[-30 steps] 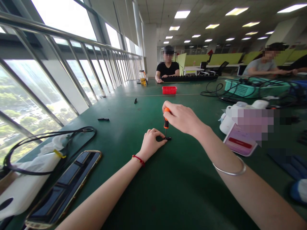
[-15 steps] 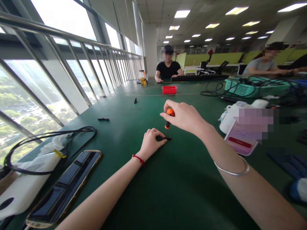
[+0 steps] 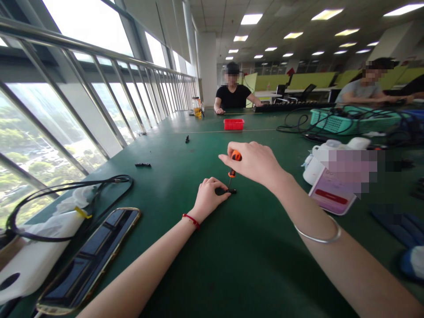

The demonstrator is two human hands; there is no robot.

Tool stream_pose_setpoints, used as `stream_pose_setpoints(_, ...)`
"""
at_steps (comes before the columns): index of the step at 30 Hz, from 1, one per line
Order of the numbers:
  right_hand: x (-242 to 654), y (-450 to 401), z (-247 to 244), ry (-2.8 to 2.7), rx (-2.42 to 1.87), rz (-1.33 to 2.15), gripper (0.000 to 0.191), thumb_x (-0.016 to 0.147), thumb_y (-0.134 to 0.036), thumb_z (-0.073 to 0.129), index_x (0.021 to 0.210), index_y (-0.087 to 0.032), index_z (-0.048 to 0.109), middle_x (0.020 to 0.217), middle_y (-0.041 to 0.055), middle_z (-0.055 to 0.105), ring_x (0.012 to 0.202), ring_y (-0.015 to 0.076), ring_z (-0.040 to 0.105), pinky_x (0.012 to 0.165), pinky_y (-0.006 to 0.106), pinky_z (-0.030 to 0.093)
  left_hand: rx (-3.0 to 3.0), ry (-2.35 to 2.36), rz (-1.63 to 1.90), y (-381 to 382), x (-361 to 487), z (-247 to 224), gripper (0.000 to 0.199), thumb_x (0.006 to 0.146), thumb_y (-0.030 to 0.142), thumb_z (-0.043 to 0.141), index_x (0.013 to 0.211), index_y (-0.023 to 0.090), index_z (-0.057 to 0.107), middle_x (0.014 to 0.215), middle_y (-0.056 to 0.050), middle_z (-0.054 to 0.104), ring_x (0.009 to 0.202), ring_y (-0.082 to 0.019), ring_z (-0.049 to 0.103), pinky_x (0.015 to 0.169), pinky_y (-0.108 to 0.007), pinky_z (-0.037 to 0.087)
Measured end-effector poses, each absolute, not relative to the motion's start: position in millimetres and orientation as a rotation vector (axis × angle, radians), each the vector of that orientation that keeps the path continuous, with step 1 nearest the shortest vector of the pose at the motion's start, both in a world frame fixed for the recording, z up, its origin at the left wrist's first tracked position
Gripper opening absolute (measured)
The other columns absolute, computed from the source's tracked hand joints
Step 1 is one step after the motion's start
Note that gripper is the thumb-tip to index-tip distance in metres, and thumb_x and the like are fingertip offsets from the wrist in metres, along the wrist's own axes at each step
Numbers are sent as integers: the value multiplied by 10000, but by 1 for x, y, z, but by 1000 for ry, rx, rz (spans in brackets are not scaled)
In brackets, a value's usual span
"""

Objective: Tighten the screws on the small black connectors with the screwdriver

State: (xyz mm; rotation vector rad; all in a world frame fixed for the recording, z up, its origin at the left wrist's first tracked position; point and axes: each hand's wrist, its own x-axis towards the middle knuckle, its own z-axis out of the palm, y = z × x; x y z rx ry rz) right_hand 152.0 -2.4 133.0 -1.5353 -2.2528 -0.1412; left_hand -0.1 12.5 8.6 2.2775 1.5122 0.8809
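My left hand (image 3: 208, 195) rests on the green table, its thumb and fingers pinching a small black part (image 3: 232, 191) that lies on the surface. What kind of part it is, I cannot tell. Above it, my right hand (image 3: 253, 161) is closed around the orange and black handle of a screwdriver (image 3: 232, 173). The screwdriver stands nearly upright, tilted a little, with its thin shaft reaching down to the black part. My palm and fingers hide some of the handle.
A red tray (image 3: 233, 124) sits farther back. Two small black pieces lie left of it. At left are a phone (image 3: 89, 260) and black cables (image 3: 112, 180); at right, a white bottle (image 3: 314, 165), another phone (image 3: 333, 194) and a teal basket (image 3: 347, 123). Co-workers sit beyond.
My right hand has turned slightly on the screwdriver handle, its thumb shifting left. My left hand and the black part stay put. The person across has moved a hand and a long black object rightward.
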Motion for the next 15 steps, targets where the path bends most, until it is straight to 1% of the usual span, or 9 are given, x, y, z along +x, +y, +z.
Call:
stream_pose_setpoints(2,151,-2,132,-2249,-1533,-181,306,861,-458,375,767,-218,542,626,20,578,582,159,509,529,253,272,2276,1508,884,13,0,8,100,708,291,664,756,204,670,897,-29,619,898,-220,504,841,-372,398)
stream_pose_setpoints(3,151,-2,132,-2252,-1522,-189,266,864,-429,385,806,-220,540,630,16,580,578,157,507,524,250,270,2276,1507,883,13,0,7,102,708,293,664,757,204,670,898,-28,619,898,-220,505,841,-372,398)
stream_pose_setpoints(5,151,-3,132,-2250,-1499,-170,179,839,-349,439,948,-224,505,664,3,592,567,148,500,509,241,267,2279,1507,883,13,-1,6,110,708,299,665,762,204,669,895,-28,617,898,-219,506,840,-371,397)
stream_pose_setpoints(7,152,-4,132,-2250,-1480,-114,257,791,-295,492,1033,-218,452,718,0,606,575,142,503,501,232,272,2285,1504,885,13,-1,5,116,708,305,664,768,206,669,891,-28,615,896,-218,506,833,-370,399)
stream_pose_setpoints(8,153,-5,133,-2261,-1470,-82,270,775,-287,504,1029,-217,447,744,2,611,584,140,507,498,229,275,2289,1501,888,13,-1,5,118,709,307,663,770,207,670,890,-28,615,896,-219,507,830,-369,400)
stream_pose_setpoints(11,153,-5,132,-2278,-1487,-84,165,803,-356,468,902,-225,485,730,8,603,587,145,506,496,232,271,2297,1497,890,13,-1,6,112,710,307,662,761,208,672,888,-29,617,898,-219,510,837,-371,395)
stream_pose_setpoints(13,150,-4,131,-2274,-1507,-139,221,842,-428,406,817,-229,499,666,7,583,571,151,494,500,240,262,2292,1501,879,13,-1,7,104,708,301,663,751,207,673,887,-29,619,896,-219,511,840,-373,393)
stream_pose_setpoints(15,148,-3,130,-2289,-1472,-171,222,857,-419,383,814,-237,503,641,1,571,564,149,484,505,242,257,2280,1505,871,13,-1,8,100,707,296,664,746,204,672,886,-28,621,894,-219,510,834,-373,394)
